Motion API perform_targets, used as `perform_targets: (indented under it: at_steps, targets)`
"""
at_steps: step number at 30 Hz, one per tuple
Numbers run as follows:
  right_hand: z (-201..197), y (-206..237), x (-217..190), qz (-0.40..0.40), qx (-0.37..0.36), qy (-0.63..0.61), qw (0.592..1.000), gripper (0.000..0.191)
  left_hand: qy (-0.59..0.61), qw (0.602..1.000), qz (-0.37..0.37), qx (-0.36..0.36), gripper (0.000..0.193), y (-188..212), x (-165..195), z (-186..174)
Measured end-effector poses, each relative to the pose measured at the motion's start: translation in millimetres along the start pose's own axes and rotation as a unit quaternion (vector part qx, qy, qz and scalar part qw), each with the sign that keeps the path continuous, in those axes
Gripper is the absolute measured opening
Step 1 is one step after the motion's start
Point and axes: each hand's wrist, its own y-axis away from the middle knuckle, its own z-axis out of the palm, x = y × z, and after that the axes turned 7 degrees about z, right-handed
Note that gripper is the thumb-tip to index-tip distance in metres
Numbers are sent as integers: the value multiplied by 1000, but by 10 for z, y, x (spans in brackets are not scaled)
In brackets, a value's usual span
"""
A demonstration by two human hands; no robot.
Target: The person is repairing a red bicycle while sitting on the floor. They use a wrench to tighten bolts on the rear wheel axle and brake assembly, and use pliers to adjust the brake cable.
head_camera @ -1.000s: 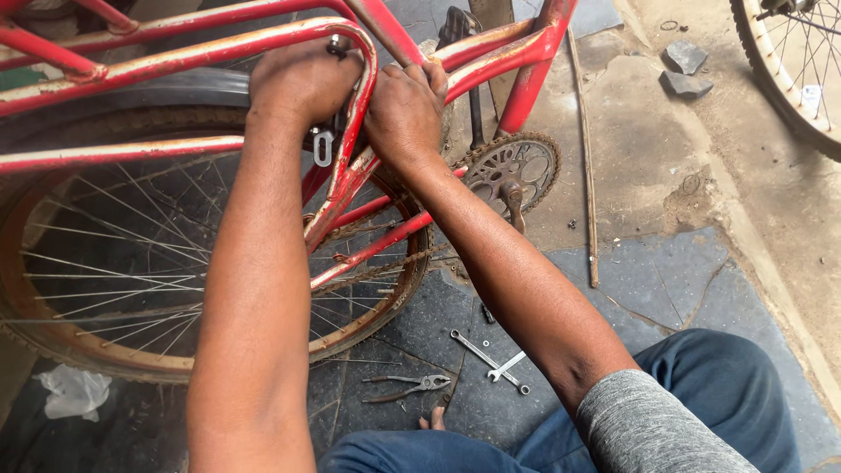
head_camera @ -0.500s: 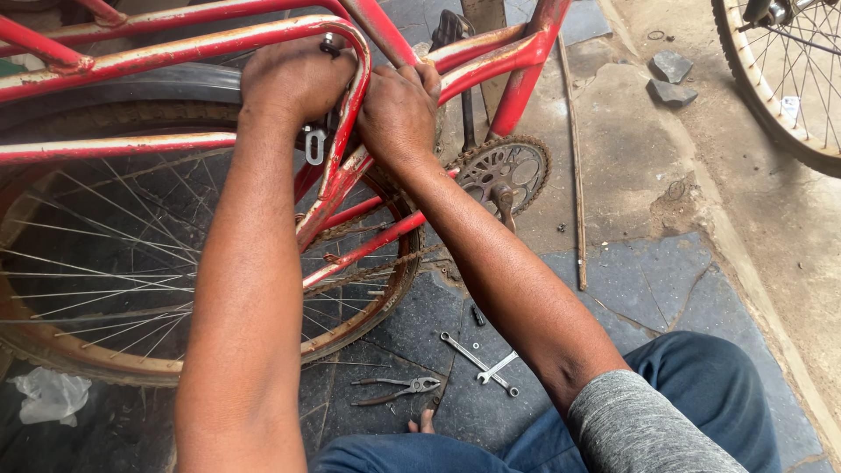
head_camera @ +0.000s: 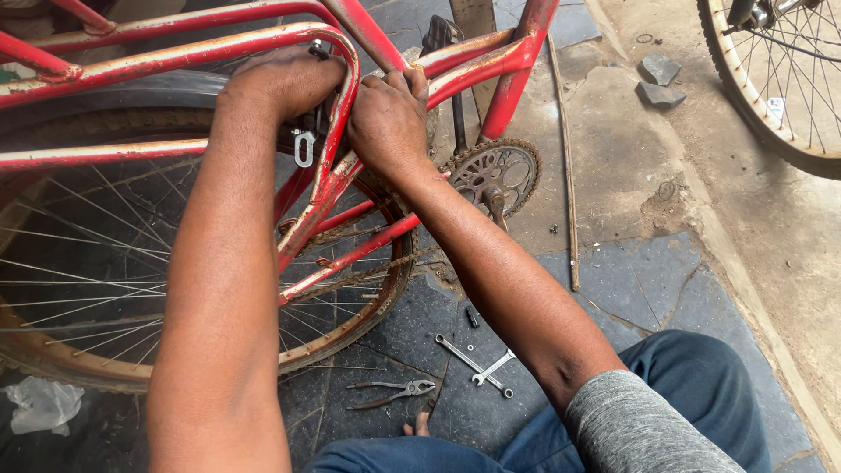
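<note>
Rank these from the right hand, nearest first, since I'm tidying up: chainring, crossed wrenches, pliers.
From the right hand:
1. Chainring, just right of it on the red bicycle.
2. Crossed wrenches, on the floor below.
3. Pliers, lower left of the wrenches, slightly farther.

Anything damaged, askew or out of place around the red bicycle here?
The red frame is scuffed and rusty where both hands grip it. Two spanners lie crossed on the floor beside pliers, and two loose stones sit near another wheel.

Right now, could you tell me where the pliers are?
The pliers lie on the floor, low in the head view, beside two spanners and below the rear wheel.
</note>
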Motion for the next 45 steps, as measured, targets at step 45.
perform_targets:
  at_steps: [45]
  targets:
    - [-18, 63, -16, 14, 90, -72, 993, 10, -31, 997, 67, 37, 51, -50, 9, 4]
